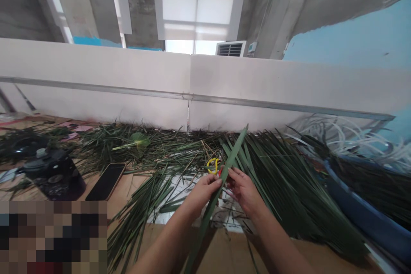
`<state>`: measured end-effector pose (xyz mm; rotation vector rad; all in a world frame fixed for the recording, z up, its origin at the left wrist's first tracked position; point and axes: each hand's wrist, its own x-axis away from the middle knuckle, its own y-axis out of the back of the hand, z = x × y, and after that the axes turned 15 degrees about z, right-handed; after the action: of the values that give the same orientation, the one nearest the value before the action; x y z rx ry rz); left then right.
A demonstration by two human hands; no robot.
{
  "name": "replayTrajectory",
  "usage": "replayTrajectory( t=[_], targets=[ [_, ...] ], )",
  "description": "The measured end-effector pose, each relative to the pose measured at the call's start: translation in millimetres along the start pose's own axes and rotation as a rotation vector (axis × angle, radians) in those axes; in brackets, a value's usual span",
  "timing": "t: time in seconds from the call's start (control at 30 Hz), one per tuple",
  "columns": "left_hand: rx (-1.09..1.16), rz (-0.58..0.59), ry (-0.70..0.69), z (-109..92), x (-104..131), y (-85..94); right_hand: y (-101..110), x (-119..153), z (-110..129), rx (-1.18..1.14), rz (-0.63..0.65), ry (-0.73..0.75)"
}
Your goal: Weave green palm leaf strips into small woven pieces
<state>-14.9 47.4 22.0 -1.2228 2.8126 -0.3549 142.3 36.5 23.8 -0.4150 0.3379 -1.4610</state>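
Note:
A long green leaf strip (pixel 231 156) runs slantwise across the middle, its tip pointing away and up to the right. My left hand (pixel 205 190) is closed around its middle, thumb on top. On the strip's right edge, my right hand (pixel 243 188) is closed too, its fingertips pinching at the leaf. Just beyond my hands lies a yellow ring-shaped handle (pixel 212 165) with a bit of red beside it, perhaps scissors; the rest is hidden. To the right spreads a pile of wide green leaves (pixel 289 184); to the left lies a bundle of narrow strips (pixel 144 205).
A phone (pixel 105 182) and a dark jug (pixel 54 175) stand at the left. A blue tub (pixel 356 209) with dark strands borders the right, white tubing (pixel 340 132) behind it. Leaf scraps (pixel 173 147) line the white partition (pixel 144 107). The lower left corner is pixelated.

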Motion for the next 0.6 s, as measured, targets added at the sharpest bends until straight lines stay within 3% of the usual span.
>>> replayTrajectory(
  t=[0.3, 0.6],
  targets=[
    [-0.015, 0.06, 0.02, 0.3, 0.8, -1.0, 0.7, -1.8, -3.2, -0.041, 0.121, 0.073],
    [-0.171, 0.01, -0.109, 3.9, -3.9, 1.0, 3.7, -4.4, -5.7, -0.005, 0.032, 0.067]
  ],
)
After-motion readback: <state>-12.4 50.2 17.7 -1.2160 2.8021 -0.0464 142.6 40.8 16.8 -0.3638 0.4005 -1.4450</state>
